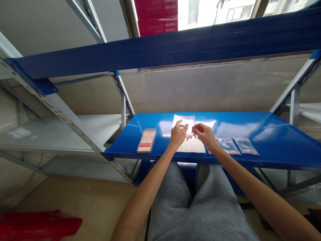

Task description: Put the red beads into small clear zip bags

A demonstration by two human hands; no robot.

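Grey fabric trousers [208, 207]: nearest the camera; two bare forearms [147, 185] reach past them, over a glossy blue metal shelf [278, 144];
Left hand [177, 135]: over the left part of a flat, white, rectangular sheet [192, 147]; thumb and fingers curved and parted, nothing visible between them;
Right hand [206, 135]: over the sheet's right side; thumb and fingertips drawn together; cannot tell whether they grip anything;
Small red bead-like pieces [190, 137]: loose cluster on the sheet, between the two hands, a little nearer the body than the fingertips; strewn mostly left to right; right hand appears the nearer one;
Sheet's long axis: away from the body, far end leaning slightly left;
Clear flat plastic bags [246, 145]: side by side, right of the right hand; reddish bits along their near edges;
Pale pink rectangular item [147, 138]: left of the sheet, well apart from the left hand; pixelated, cannot tell what it is
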